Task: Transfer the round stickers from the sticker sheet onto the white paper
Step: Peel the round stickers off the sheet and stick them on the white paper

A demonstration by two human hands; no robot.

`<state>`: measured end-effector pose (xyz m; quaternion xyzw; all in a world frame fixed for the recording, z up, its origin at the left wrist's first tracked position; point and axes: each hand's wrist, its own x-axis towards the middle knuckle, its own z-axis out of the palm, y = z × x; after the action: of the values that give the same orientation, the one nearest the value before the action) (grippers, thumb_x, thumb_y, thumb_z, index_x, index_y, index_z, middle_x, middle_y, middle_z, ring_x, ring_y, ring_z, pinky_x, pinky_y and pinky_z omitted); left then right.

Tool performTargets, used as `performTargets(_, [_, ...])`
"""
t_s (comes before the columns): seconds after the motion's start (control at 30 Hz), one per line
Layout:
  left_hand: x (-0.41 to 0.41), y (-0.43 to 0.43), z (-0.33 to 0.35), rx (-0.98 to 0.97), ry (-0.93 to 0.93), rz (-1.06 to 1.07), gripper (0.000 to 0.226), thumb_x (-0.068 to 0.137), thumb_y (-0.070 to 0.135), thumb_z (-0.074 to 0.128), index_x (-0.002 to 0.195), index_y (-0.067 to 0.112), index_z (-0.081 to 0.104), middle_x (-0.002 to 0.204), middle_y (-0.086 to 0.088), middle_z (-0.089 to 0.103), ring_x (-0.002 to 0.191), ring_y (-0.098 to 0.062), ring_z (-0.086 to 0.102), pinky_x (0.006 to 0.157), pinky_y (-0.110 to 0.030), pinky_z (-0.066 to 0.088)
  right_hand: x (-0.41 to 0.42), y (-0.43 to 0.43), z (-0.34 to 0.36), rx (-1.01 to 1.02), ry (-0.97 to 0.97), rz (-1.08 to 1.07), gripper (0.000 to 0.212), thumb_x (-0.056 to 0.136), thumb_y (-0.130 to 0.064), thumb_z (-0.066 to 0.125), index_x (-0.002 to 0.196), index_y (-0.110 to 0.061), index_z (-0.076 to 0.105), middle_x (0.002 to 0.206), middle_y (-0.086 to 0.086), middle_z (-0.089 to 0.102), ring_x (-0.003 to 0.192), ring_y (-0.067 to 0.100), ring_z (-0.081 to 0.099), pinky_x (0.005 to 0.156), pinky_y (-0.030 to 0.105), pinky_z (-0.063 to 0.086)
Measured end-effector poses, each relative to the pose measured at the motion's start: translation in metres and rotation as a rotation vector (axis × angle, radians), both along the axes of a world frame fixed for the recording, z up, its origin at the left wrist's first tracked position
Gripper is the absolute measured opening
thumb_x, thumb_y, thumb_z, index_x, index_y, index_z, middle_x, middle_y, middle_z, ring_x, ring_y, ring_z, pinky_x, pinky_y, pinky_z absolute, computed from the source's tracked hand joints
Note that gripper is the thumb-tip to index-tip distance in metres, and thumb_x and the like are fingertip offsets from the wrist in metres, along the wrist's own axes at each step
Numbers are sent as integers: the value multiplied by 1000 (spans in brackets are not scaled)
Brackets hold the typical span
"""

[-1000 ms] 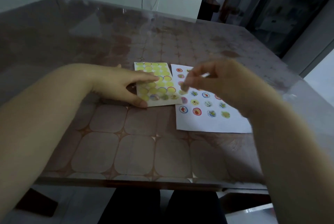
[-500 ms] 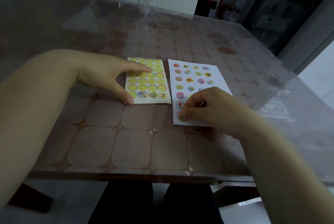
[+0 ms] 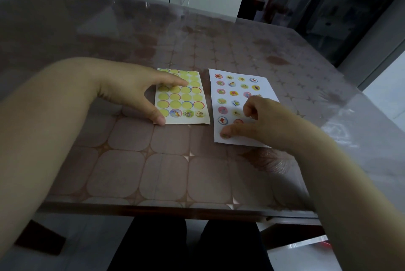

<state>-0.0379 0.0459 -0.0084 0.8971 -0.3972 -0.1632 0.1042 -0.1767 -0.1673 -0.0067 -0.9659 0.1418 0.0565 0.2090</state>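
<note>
Sticker sheet (image 3: 186,104) lies beneath left hand (image 3: 129,86) fingers (image 3: 175,82), white paper (image 3: 265,83) beneath right hand (image 3: 263,117).

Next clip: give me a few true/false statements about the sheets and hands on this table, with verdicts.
1. The sticker sheet lies left of the white paper. True.
2. The left hand rests on the sticker sheet. True.
3. The sticker sheet is full. False: only three stickers are on it, in its near row.
4. The right hand is lifted off the paper. False: its thumb presses the paper's near-left corner.
</note>
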Motion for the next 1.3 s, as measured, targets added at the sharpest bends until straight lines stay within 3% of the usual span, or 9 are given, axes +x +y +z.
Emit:
performTargets(0.23, [1, 0, 0, 10, -4, 2, 106, 38, 76, 63, 135, 47, 30, 136, 10, 47, 122, -14, 46, 104, -39, 38, 5, -1, -4, 22, -30, 41, 39, 71, -45, 73, 68, -24, 40, 70, -7, 39, 61, 9, 34, 53, 24, 25])
performTargets(0.37, [-1, -1, 2, -8, -4, -6, 104, 41, 72, 65, 135, 49, 28, 137, 13, 45, 124, -11, 44, 105, -38, 37, 12, 5, -1, 105, -189, 86, 23, 83, -38, 63, 72, -22, 51, 80, 5, 61, 68, 14, 51, 59, 26, 38])
performTargets(0.5, [-1, -3, 5, -23, 57, -40, 98, 52, 56, 74, 138, 44, 27, 137, 24, 36, 127, 2, 32, 104, -18, 26, 29, 31, 1, 121, -199, 269, 3, 85, -32, 61, 87, -29, 61, 81, -11, 54, 67, 10, 54, 59, 19, 43])
performTargets(0.6, [0, -1, 6, -32, 85, -57, 104, 46, 60, 71, 138, 44, 26, 139, 28, 33, 129, 7, 26, 104, -14, 21, 43, 48, -6, 37, -195, 339, 18, 85, -35, 62, 101, -31, 67, 95, -8, 58, 83, 11, 56, 69, 24, 44])
performTargets(0.7, [1, -1, 5, -37, 95, -56, 105, 45, 59, 70, 139, 44, 25, 140, 28, 32, 128, 9, 25, 104, -13, 19, 48, 55, -14, 37, -259, 335, 18, 82, -32, 66, 100, -31, 71, 94, -5, 63, 88, 12, 55, 78, 27, 44])
performTargets(0.9, [1, 0, 6, -40, 104, -57, 104, 47, 57, 71, 139, 43, 26, 140, 27, 31, 127, 10, 24, 101, -11, 19, 44, 54, -20, 228, -346, 299, 11, 77, -25, 72, 88, -27, 74, 79, -19, 52, 90, 5, 49, 80, 22, 40])
performTargets(1.07, [2, -1, 5, -38, 121, -60, 100, 49, 54, 72, 138, 43, 27, 136, 29, 31, 124, 11, 24, 99, -10, 18, 48, 52, -19, 172, -291, 311, 27, 72, -37, 75, 98, -31, 71, 93, -10, 57, 92, 9, 52, 88, 31, 43])
performTargets(1.3, [4, 0, 2, -35, 134, -63, 98, 50, 55, 70, 137, 44, 28, 144, 22, 30, 130, 7, 23, 103, -14, 19, 48, 54, -24, 226, -340, 295, 16, 75, -30, 73, 91, -30, 74, 94, -7, 61, 102, 18, 50, 91, 34, 40])
